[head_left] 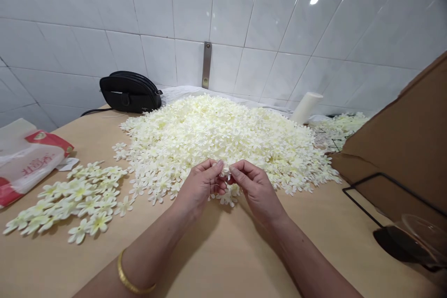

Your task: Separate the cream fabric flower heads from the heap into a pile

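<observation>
Both hands meet at the front edge of a big heap of pale yellow-white artificial flowers [216, 125]. My left hand [200, 184] pinches a small artificial flower [226, 167] between thumb and forefinger. From the other side, the thumb and forefinger of my right hand [254, 188] close on the same flower. Its petals are partly covered by the fingertips. More loose blossoms lie under and just behind the hands. On the table to the left is a smaller group of flowers [80, 195], some arranged in overlapping rows.
A black bag [129, 93] stands against the tiled wall. At the left edge lies a red and white plastic packet [31, 163]. A white roll [306, 107] leans behind the heap. On the right are a cardboard box [401, 139], a black wire frame [363, 181] and a clear cup [419, 237].
</observation>
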A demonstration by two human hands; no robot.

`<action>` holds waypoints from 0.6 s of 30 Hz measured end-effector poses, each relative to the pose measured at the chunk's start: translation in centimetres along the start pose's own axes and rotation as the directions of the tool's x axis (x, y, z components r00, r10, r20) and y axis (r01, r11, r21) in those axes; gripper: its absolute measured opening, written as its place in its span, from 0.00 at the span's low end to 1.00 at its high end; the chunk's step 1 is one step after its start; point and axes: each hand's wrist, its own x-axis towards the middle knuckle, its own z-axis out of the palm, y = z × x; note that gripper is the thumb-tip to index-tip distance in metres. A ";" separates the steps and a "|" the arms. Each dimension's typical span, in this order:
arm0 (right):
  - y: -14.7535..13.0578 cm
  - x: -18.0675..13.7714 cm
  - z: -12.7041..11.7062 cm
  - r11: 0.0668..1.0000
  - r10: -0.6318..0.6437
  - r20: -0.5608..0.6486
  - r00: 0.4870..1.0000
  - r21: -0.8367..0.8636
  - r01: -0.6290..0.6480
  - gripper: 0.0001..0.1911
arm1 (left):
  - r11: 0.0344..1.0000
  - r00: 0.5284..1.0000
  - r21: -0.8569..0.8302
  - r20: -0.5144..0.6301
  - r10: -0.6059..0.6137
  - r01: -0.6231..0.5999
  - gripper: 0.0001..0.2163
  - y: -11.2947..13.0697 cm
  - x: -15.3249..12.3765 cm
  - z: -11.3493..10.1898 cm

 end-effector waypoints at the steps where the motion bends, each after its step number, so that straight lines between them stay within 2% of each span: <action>1: 0.2 0.0 -0.1 0.999 0.013 0.000 1.000 0.030 -0.013 0.09 | 1.000 1.000 -0.018 -0.002 -0.018 0.018 0.11 0.0 0.1 0.0; 3: 0.4 0.1 -0.2 0.996 0.039 -0.012 0.999 0.081 -0.038 0.10 | 1.000 0.999 -0.014 -0.034 -0.023 0.022 0.11 0.1 0.1 0.0; 7: 0.5 0.1 -0.3 0.993 0.076 -0.083 0.994 0.091 -0.069 0.11 | 0.998 0.982 0.041 -0.179 0.052 -0.046 0.12 0.5 0.2 0.0; 10: 0.4 0.1 -0.3 0.999 0.041 -0.130 0.991 -0.022 -0.044 0.11 | 0.993 0.959 0.048 -0.258 0.117 -0.108 0.13 1.0 0.1 -0.2; 13: 0.7 0.2 -0.1 0.973 -0.067 -0.165 0.984 -0.230 0.028 0.10 | 0.982 0.936 0.057 -0.299 0.187 -0.178 0.14 1.5 0.1 -0.6; 15: 1.1 0.4 0.1 0.901 -0.177 -0.183 0.967 -0.425 0.085 0.10 | 0.973 0.921 0.079 -0.315 0.231 -0.217 0.15 1.8 0.1 -0.8; 18: 1.6 0.9 0.4 0.677 -0.352 -0.116 0.929 -0.717 0.167 0.09 | 0.970 0.922 0.101 -0.303 0.241 -0.221 0.15 2.0 0.1 -0.9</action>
